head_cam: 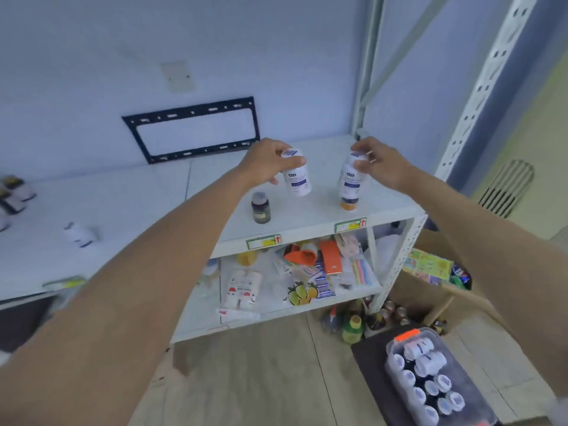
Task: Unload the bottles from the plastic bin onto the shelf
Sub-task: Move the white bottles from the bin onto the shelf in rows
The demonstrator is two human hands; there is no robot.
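Both arms reach out over the white shelf [322, 215]. My left hand [267, 161] grips a white bottle with a blue label [297, 179] by its top, just above the shelf surface. A second white bottle [351, 182], with an orange base, is held at its cap by my right hand [379, 166] and appears to touch the shelf. The clear plastic bin [396, 344] with an orange latch sits on a dark surface at the lower right and holds several white bottles [425, 364].
A small dark jar [260, 208] stands on the shelf left of the held bottles. More bottles [80, 234] rest on the white surface to the left. The lower shelf [276, 305] holds packets and orange items. Bottles [353, 327] and cardboard boxes [430, 290] crowd the floor.
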